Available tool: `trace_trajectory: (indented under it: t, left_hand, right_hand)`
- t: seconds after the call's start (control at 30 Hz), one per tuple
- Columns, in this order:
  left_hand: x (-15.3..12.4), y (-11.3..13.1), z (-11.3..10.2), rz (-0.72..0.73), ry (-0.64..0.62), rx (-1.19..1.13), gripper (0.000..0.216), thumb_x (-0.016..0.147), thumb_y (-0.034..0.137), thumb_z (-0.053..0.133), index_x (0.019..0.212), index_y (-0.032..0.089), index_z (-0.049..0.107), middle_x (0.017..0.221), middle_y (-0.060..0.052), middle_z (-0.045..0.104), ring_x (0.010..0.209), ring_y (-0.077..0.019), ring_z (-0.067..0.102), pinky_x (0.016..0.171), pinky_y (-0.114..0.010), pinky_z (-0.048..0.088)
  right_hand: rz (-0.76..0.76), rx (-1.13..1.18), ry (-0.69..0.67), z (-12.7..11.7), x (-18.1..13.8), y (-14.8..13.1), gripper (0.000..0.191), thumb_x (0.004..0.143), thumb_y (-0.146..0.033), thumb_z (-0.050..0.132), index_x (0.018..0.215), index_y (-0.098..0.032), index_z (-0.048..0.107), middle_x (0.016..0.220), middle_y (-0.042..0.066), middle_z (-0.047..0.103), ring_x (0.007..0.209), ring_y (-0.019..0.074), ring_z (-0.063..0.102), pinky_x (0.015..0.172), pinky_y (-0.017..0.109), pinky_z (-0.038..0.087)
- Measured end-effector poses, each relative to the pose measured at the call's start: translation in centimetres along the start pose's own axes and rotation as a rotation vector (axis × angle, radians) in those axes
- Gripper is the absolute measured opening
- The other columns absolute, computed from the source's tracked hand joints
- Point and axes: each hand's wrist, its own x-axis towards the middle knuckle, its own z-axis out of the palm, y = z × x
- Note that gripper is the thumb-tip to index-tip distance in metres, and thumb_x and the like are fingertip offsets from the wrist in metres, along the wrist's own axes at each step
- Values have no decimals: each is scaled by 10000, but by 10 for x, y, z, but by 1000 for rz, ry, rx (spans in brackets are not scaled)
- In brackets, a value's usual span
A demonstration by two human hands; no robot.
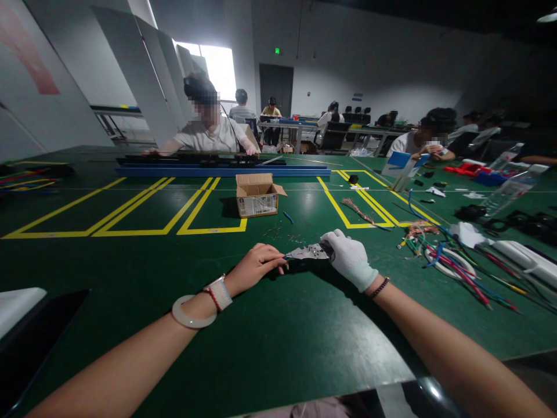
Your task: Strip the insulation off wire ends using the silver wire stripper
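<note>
My bare left hand (260, 266) pinches a short piece of blue wire (286, 258), most of it hidden by the fingers. In its white glove, my right hand (347, 256) is closed round the handles of a pair of wire strippers (310, 252). The flat silver jaws point left, and their tip meets the wire at my left fingertips. Whether the jaws bite on the wire is too small to tell. Just beyond, small scraps and a blue offcut (288, 217) lie on the green table (261, 348).
An open cardboard box (257, 204) stands ahead, with blue rails (217, 172) behind it. Stripped copper strands (357, 210) and a tangle of coloured wires (461, 270) lie to the right, near plastic bottles (513, 188). A dark flat device (39, 342) is at left. Co-workers sit across the table.
</note>
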Motion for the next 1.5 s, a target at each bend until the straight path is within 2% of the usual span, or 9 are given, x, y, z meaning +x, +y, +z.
trace_trajectory:
  t: [0.13, 0.37, 0.57, 0.83, 0.97, 1.1, 1.27, 1.37, 1.5]
  left_hand:
    - [1, -2, 1, -6, 5, 10, 362, 955, 370, 477, 726, 216, 711, 848, -7, 743, 899, -182, 627, 890, -339, 382]
    - [0, -1, 1, -12, 31, 40, 364, 943, 397, 490, 724, 212, 714, 876, -18, 740, 898, -190, 618, 874, -347, 391]
    - [-1, -1, 1, -10, 71, 70, 358, 943, 407, 488, 752, 213, 721, 866, -26, 740, 888, -195, 610, 864, -361, 397]
    - [-2, -2, 3, 20, 129, 131, 297, 933, 386, 514, 821, 215, 729, 876, -38, 734, 860, -202, 604, 842, -380, 407]
    - [-2, -2, 3, 35, 127, 136, 317, 934, 357, 521, 733, 207, 715, 862, -29, 736, 861, -194, 613, 851, -371, 396]
    - [-1, -4, 3, 31, 133, 125, 300, 929, 332, 537, 713, 204, 701, 828, -14, 742, 853, -186, 628, 856, -360, 383]
    - [0, -5, 1, -15, 154, 106, 282, 917, 319, 554, 712, 203, 708, 837, -14, 746, 855, -186, 640, 856, -353, 386]
    - [-1, -5, 0, -32, 155, 124, 290, 922, 337, 539, 727, 207, 711, 842, -12, 746, 853, -185, 638, 862, -352, 391]
    - [-2, -5, 1, 10, 123, 166, 303, 932, 333, 518, 735, 206, 710, 840, -9, 751, 867, -187, 640, 871, -353, 381]
  right_hand:
    - [13, -23, -16, 1, 1, -1, 206, 881, -194, 435, 1017, -242, 582, 986, 30, 600, 737, 162, 572, 637, 269, 364]
    - [-19, 68, -13, 11, 4, 1, 383, 898, -162, 394, 1263, -247, 473, 1195, 51, 564, 879, 162, 595, 610, 234, 415]
    - [-17, 85, -61, 8, 4, -1, 458, 881, -114, 366, 1318, -232, 437, 1250, 75, 540, 944, 170, 596, 662, 243, 462]
    - [-13, 75, -78, 4, 3, -3, 403, 889, -133, 390, 1266, -228, 499, 1186, 84, 572, 944, 175, 583, 729, 255, 438]
    - [8, 20, -89, 2, 4, -4, 276, 911, -202, 405, 1132, -229, 568, 1065, 67, 601, 825, 171, 593, 679, 260, 395]
    - [26, 44, -118, 2, 4, -5, 259, 893, -194, 425, 1107, -219, 570, 1053, 61, 604, 810, 159, 601, 636, 247, 368]
    - [-141, 132, -83, 4, 3, -1, 471, 841, -245, 538, 1304, -185, 480, 1155, 94, 604, 977, 206, 568, 805, 283, 399]
    - [-178, 193, -53, 1, -1, 5, 625, 820, -282, 570, 1404, -168, 380, 1248, 125, 569, 1050, 237, 543, 895, 341, 396]
    - [-135, 274, 56, -29, -31, 12, 752, 768, -334, 636, 1438, -165, 337, 1393, 168, 443, 1207, 293, 458, 965, 435, 390]
